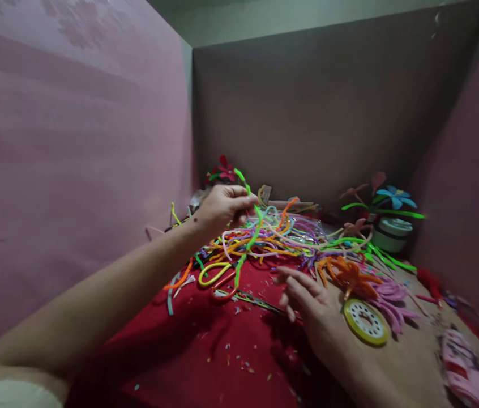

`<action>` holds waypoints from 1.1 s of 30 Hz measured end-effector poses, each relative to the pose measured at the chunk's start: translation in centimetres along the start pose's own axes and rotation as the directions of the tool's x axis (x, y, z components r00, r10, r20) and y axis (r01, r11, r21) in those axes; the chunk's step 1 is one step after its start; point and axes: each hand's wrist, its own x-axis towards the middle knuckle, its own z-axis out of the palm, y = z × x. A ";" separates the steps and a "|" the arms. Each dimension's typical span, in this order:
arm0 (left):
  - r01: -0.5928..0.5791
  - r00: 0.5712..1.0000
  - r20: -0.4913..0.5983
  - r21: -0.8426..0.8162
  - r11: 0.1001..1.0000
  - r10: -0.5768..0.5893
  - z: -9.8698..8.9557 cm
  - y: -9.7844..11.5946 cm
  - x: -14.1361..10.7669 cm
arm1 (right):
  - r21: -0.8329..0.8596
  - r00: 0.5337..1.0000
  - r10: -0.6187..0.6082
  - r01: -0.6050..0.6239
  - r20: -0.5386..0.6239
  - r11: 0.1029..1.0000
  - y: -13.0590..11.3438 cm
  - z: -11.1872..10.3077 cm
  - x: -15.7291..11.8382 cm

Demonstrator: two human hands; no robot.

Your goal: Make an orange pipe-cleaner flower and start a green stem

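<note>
My left hand pinches a bright green pipe cleaner near its upper part. The stem hangs down past a tangled heap of coloured pipe cleaners, and its lower end reaches the scissors' handles. Those scissors lie on the red cloth, with yellow and red handle loops to the left and blades pointing right. Over the blade end is my right hand, fingers loosely curled and apart, with nothing visible in it. Whether it touches the blades I cannot tell.
On the right lie an orange pipe-cleaner flower, pink pipe-cleaner loops and a yellow tape roll. A blue flower rises by a pale pot. Pink panels enclose the sides; clippings dot the cloth.
</note>
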 end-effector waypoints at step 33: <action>0.129 0.978 -0.101 -0.407 0.904 -0.185 3.1 -4.2 -3.2 | 0.264 0.851 0.449 -0.515 0.273 0.815 1.2 1.3 -1.6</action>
